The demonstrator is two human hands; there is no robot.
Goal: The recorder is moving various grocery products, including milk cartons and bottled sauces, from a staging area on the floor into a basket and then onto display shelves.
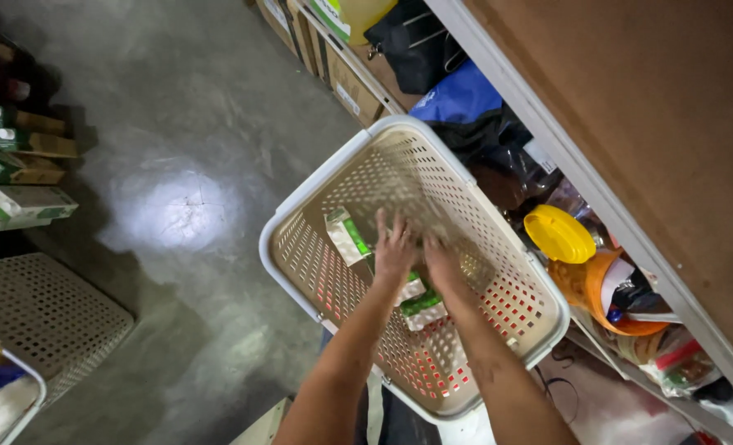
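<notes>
A beige perforated plastic basket [465, 177] with a white rim sits in front of me, tilted against a shelf. Both my arms reach into it. My left hand [395, 247] lies fingers spread over small green and white boxes [346, 236] on the basket's floor. Just to the right, my right hand [441, 262] is down among more of those boxes [422, 306]. Motion blur hides whether either hand grips a box.
A shelf on the right holds a yellow lid [558, 234], an orange container [606, 288], a blue bag [457, 97] and cardboard cartons [352, 89]. Green and white cartons [24, 202] are stacked at the left. Another perforated basket [41, 317] lies upside down on the grey concrete floor [185, 124].
</notes>
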